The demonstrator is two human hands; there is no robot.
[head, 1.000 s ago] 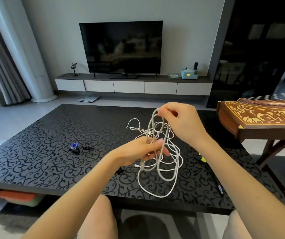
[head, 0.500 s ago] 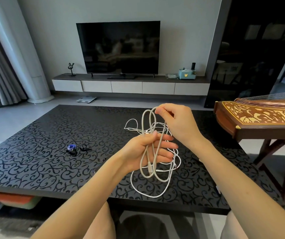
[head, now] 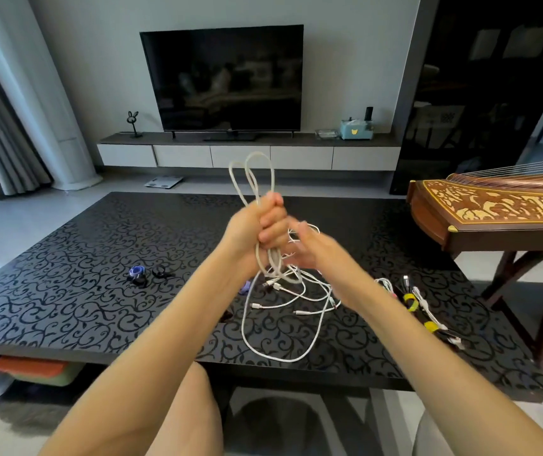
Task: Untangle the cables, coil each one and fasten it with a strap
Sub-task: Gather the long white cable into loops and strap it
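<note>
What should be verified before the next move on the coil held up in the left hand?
1. Grip: the left hand is fisted round the white coil, loops standing up above the fist: ok.
2. Coil free of the tangle: strands hang from the fist into the loose cables on the table: not ok.
3. Whether the right hand is free: it is motion-blurred beside the coil: cannot tell.
4. Spare straps available: the blue and black straps lie on the table left of the arms: ok.
5. Done work kept apart: the yellow-strapped bundles lie off to the right: ok.
</note>
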